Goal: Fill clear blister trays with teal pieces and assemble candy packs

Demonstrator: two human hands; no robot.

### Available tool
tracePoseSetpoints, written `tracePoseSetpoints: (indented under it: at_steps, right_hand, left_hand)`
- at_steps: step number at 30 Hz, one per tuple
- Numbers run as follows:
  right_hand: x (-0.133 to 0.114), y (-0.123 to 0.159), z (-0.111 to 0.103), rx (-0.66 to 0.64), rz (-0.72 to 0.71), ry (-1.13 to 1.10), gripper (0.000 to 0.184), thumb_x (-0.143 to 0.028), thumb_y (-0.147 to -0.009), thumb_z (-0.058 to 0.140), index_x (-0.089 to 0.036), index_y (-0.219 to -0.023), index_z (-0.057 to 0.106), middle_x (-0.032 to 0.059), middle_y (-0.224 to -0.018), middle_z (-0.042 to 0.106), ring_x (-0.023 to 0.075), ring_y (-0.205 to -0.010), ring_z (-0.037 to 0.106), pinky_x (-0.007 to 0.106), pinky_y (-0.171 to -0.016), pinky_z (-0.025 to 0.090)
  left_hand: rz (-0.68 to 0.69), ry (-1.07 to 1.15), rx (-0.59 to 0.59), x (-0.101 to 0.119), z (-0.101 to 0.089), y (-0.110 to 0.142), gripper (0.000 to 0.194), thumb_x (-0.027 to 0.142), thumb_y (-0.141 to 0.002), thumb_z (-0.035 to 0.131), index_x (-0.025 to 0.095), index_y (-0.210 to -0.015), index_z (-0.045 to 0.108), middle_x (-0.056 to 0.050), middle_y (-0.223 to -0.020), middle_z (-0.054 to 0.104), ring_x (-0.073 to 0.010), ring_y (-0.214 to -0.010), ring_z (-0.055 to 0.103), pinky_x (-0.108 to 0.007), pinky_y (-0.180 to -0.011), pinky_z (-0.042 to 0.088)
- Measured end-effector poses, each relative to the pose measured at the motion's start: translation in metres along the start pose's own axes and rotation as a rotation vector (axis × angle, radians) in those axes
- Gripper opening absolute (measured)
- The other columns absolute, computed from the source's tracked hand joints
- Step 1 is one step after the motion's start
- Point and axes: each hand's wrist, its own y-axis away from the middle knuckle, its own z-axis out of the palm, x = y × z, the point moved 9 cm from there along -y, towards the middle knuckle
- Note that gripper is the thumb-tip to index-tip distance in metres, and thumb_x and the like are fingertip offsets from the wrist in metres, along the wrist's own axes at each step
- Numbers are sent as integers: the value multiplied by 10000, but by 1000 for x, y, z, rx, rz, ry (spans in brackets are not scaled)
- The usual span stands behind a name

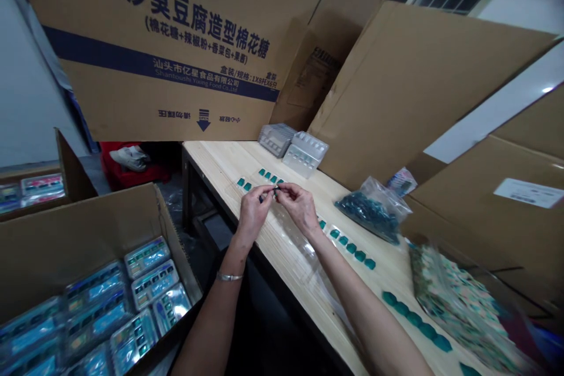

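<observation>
Over the near edge of the wooden table, my left hand point(254, 211) and my right hand point(298, 205) meet fingertip to fingertip. Both pinch one small dark green piece point(276, 190), mostly hidden by the fingers. A second dark bit shows under my left fingers, too small to name. Clear plastic trays lie flat around my hands, with teal faceted pieces point(351, 248) in rows in their slots. A few more teal pieces point(241, 182) sit just beyond my left hand. Farther down the table is another row of larger teal pieces point(414, 318).
Stacked clear trays point(305, 153) stand at the table's far end. A bag of dark teal pieces point(368, 211) and a bag of printed pieces point(458, 294) lie on the right. Large cartons point(185, 100) rise behind. An open carton point(170, 211) at lower left holds filled packs point(154, 282).
</observation>
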Motion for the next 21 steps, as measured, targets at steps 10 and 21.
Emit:
tracePoseSetpoints:
  at_steps: [10,21]
  right_hand:
    - [9,-3,7,-110,204,-295,330,-389,-671,683,-155,-903,676,36,-775,690,131,-639,630,308,-702,529]
    - [14,-23,34,-79,-230,342,113,-210,-733,612,-180,-788,706,49,-805,688,175,-759,627,291,-727,479]
  left_hand:
    - [4,144,-13,4,-6,-2,137,150,-691,662,239,-780,718,-54,-853,662,-193,-840,552,-274,-831,391]
    - [-162,-138,200,-44,-68,-10,98,113,-667,656,208,-643,663,-22,-657,586,-161,-655,493,-224,-700,360]
